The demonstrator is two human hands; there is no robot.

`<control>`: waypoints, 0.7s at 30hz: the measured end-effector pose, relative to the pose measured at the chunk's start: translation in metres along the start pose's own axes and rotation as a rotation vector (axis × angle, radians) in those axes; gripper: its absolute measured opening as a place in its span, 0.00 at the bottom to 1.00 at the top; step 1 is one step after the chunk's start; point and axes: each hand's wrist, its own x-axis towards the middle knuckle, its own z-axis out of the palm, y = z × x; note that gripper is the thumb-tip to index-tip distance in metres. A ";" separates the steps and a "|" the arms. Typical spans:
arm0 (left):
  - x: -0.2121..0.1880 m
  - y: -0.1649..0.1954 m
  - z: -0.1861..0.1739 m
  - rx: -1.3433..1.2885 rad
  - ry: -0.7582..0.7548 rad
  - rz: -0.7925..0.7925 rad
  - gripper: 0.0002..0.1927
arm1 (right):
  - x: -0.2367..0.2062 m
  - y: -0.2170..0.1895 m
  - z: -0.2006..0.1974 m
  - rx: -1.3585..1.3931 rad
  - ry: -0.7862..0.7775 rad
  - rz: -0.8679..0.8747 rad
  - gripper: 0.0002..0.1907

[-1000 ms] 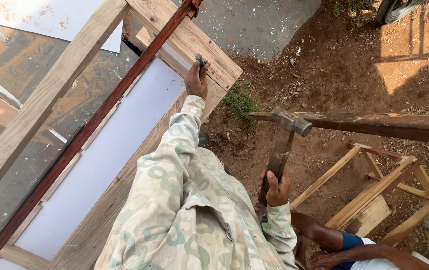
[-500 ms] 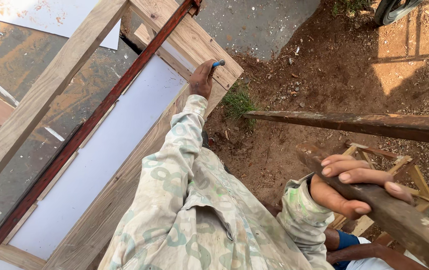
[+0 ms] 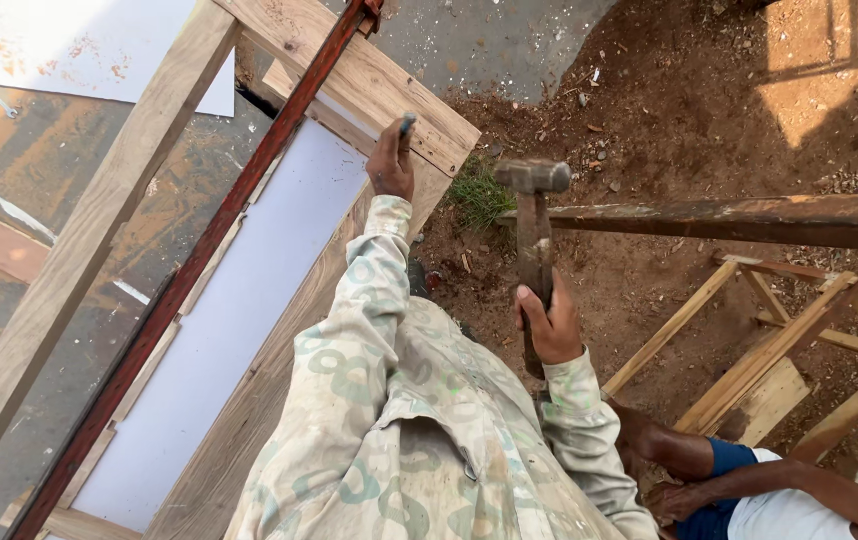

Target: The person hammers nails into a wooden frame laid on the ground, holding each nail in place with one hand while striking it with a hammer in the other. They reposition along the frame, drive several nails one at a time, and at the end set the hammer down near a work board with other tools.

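My left hand (image 3: pixel 392 160) reaches out to the corner of a wooden door frame (image 3: pixel 404 85) and pinches a small blue-tipped tool (image 3: pixel 407 124) upright against the wood. My right hand (image 3: pixel 549 325) grips the wooden handle of a hammer (image 3: pixel 533 215). The hammer's metal head points up and hangs in the air to the right of the frame, apart from the small tool. Both sleeves are pale with a green ring pattern.
A long red bar clamp (image 3: pixel 199 260) runs diagonally across the frame beside a white panel (image 3: pixel 229 320). A rusty beam (image 3: pixel 749 215) and a wooden trestle (image 3: pixel 779 350) stand on bare dirt at right. Another person's arm (image 3: pixel 709 465) shows at the bottom right. A grass tuft (image 3: pixel 479 195) grows by the frame.
My right hand swung the hammer from low on the right, passed close to the camera, and now holds it head up nearer the frame. My left hand stayed at the frame corner.
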 end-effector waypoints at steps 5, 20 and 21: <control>-0.003 -0.001 -0.003 -0.171 0.085 -0.251 0.08 | -0.040 0.042 -0.012 0.092 0.099 0.156 0.17; 0.024 -0.002 -0.022 0.020 -0.272 -0.466 0.20 | -0.095 0.115 -0.005 0.173 0.113 0.297 0.19; 0.025 -0.002 -0.022 0.013 -0.292 -0.463 0.20 | -0.093 0.112 -0.004 0.155 0.111 0.295 0.19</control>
